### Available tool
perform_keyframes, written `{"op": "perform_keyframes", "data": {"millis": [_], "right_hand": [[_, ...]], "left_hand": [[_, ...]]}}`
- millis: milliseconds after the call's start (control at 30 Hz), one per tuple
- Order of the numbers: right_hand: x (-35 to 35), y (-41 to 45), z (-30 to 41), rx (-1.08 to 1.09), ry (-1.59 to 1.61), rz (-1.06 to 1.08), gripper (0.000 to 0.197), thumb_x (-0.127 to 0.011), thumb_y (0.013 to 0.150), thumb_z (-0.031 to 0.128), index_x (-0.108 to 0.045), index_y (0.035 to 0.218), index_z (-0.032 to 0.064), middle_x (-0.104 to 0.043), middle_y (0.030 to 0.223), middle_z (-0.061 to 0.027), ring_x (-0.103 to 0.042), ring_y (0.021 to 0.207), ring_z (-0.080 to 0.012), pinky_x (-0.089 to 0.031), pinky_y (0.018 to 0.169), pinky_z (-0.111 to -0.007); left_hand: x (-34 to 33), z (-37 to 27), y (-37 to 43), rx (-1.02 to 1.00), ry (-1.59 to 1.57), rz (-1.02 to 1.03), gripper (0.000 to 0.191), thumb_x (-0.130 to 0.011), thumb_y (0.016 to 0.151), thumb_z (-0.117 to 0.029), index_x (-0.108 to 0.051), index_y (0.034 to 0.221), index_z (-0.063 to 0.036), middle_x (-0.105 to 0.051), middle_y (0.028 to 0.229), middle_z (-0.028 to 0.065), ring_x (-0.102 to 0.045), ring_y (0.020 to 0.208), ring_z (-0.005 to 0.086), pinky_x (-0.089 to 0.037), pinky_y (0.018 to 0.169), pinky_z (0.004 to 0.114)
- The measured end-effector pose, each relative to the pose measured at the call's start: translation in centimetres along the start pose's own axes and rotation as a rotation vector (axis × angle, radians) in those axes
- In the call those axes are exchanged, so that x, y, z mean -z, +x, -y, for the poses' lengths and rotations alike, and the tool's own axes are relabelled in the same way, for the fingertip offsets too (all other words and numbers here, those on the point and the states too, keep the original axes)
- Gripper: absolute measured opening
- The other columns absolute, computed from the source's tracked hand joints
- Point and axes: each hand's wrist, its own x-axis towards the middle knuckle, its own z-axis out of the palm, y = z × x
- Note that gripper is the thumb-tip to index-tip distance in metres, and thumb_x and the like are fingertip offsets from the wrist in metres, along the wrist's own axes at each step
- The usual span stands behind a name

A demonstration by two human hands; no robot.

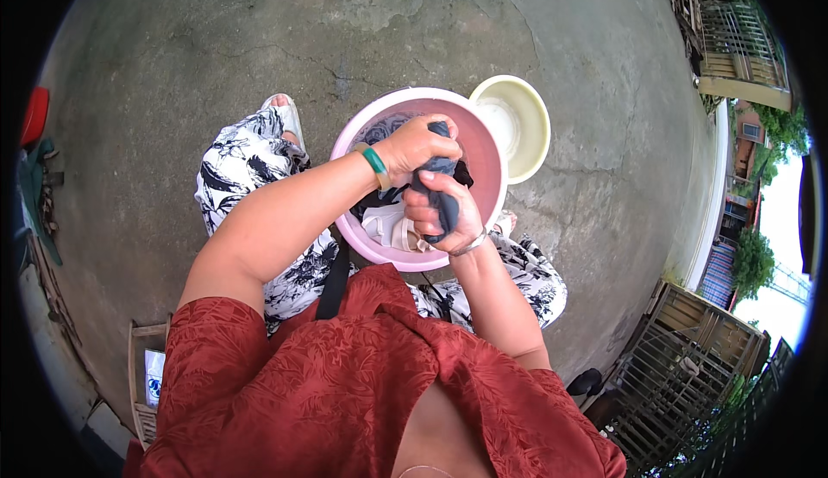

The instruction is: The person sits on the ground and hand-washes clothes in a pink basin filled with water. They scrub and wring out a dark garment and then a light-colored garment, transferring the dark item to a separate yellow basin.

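Above a pink plastic basin (495, 219), both my hands grip one bunched, wet-looking dark grey cloth (440, 166). My left hand (417, 145), with a green and tan bangle at its wrist, is closed on the upper end. Nearer my body, my right hand (449, 213) holds the lower end, a metal bangle at its wrist. In the basin lie a white and beige garment (386, 224), black cloth and patterned grey cloth (383, 130). Part of the basin's contents is hidden beneath my hands and forearms.
A pale yellow-green basin (542, 129) stands against the pink one's far right side on the concrete ground. My knees flank the pink basin. A wooden chair (147, 330) with a printed packet is at lower left, a red plastic container (35, 116) at far left, and metal gates at right.
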Motion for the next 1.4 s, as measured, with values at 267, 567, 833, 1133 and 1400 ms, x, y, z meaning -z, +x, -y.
{"op": "perform_keyframes", "data": {"millis": [267,567,833,1133,1400], "right_hand": [[1.3,3.4,-2.1,0.425,-0.82,-0.418,0.014,-0.061,0.069,0.014,-0.057,0.074,0.0011,-0.055,0.064,-0.0047,-0.051,0.052,-0.0128,-0.038,0.044,-0.025],[4.5,6.8,-2.4,0.673,-1.52,-0.684,0.041,-0.062,0.07,0.027,-0.056,0.095,-0.0048,-0.061,0.073,-0.0266,-0.062,0.071,-0.0387,-0.049,0.064,-0.041],[4.1,-2.1,2.2,0.59,-0.745,-0.448,0.032,-0.071,0.07,0.012,-0.052,0.095,0.0042,-0.055,0.065,-0.0018,-0.049,0.047,-0.0095,-0.039,0.041,-0.022],[11.6,-7.3,13.7,0.946,-1.028,-1.06,0.053,-0.069,0.075,0.032,-0.051,0.11,-0.0036,-0.06,0.095,-0.0165,-0.059,0.086,-0.0208,-0.048,0.073,-0.03],[11.0,1.8,7.6,0.48,-1.485,-0.696,0.028,-0.063,0.079,0.025,-0.063,0.099,0.0059,-0.065,0.091,-0.0146,-0.063,0.084,-0.026,-0.048,0.079,-0.036]], "left_hand": [[1.1,2.3,0.8,-0.048,0.068,-0.255,0.015,-0.058,0.063,0.002,-0.049,0.074,-0.0046,-0.052,0.06,0.0064,-0.052,0.05,0.0154,-0.044,0.049,0.028],[0.9,3.0,1.0,0.019,0.026,-0.438,0.017,-0.057,0.065,0.005,-0.047,0.074,-0.0052,-0.051,0.061,0.006,-0.052,0.05,0.0158,-0.044,0.047,0.028],[2.0,2.1,1.8,0.117,0.041,-0.371,0.023,-0.063,0.08,-0.026,-0.056,0.091,-0.0075,-0.058,0.085,0.0004,-0.052,0.084,0.0099,-0.041,0.073,0.026],[2.7,2.7,1.8,0.183,0.26,-0.372,0.021,-0.056,0.083,-0.019,-0.055,0.1,-0.0069,-0.057,0.093,0.0017,-0.052,0.089,0.0116,-0.041,0.079,0.026],[2.5,2.3,1.9,0.186,0.256,-0.36,0.02,-0.054,0.084,-0.017,-0.056,0.101,-0.0057,-0.058,0.092,0.0026,-0.053,0.087,0.011,-0.042,0.076,0.025]]}}
